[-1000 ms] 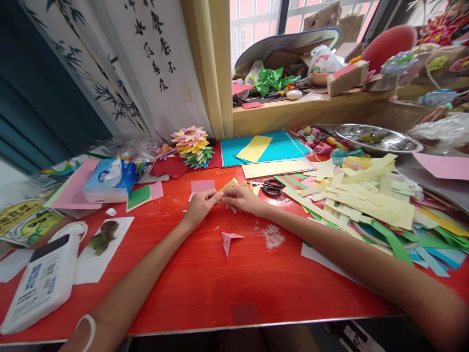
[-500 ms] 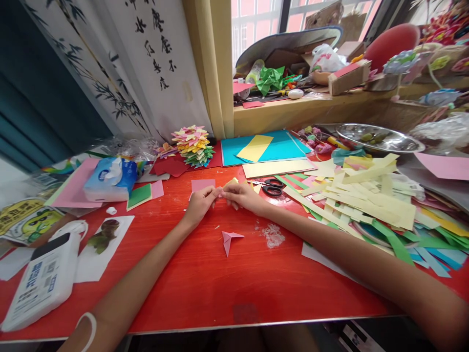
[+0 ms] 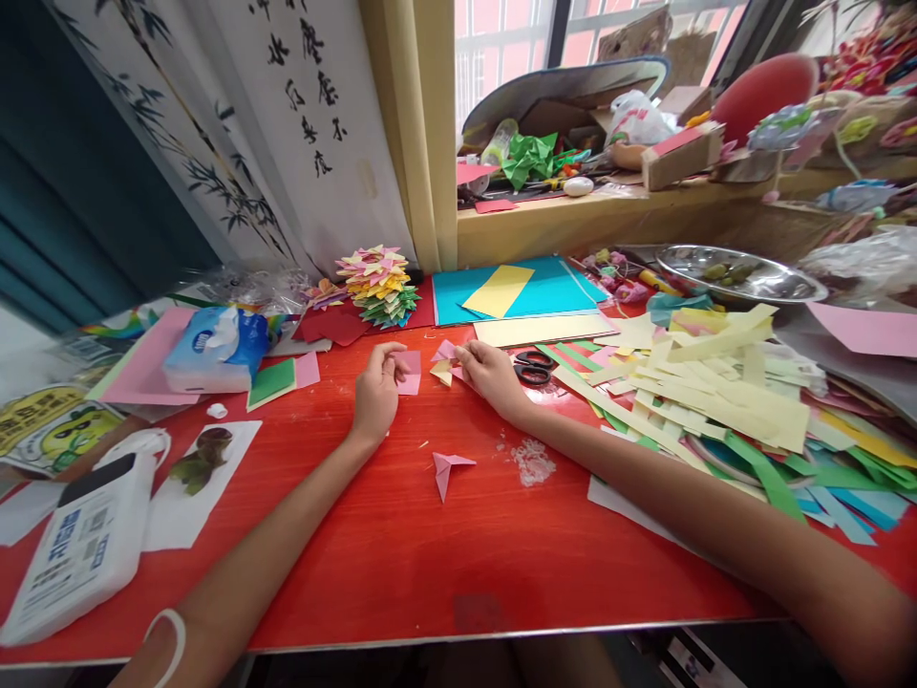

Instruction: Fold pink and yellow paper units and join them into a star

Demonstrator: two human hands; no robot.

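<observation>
My right hand (image 3: 496, 384) pinches a small folded pink paper (image 3: 443, 351), which sticks out to the left of the fingertips. Just below it shows a small folded yellow paper (image 3: 442, 374); whether it is attached or lies on the table I cannot tell. My left hand (image 3: 377, 390) rests apart at the left, fingers loosely curled, with nothing visible in them. Beside its fingertips lies a pink paper square (image 3: 411, 375), partly covered by the hand. Nearer to me, a pointed folded pink piece (image 3: 447, 470) lies on the red table (image 3: 373, 573).
Black-handled scissors (image 3: 534, 368) lie right of my right hand. Cut paper strips (image 3: 716, 392) heap at the right. A layered paper model (image 3: 379, 287) stands at the back. Tissues (image 3: 215, 354) and a white case (image 3: 86, 545) are at left; clear bits (image 3: 534, 462) lie near my right forearm.
My hands, fingertips together before, have come apart. The left has drawn back to the left and loosened; the right has shifted slightly right, and the pink paper in it now shows.
</observation>
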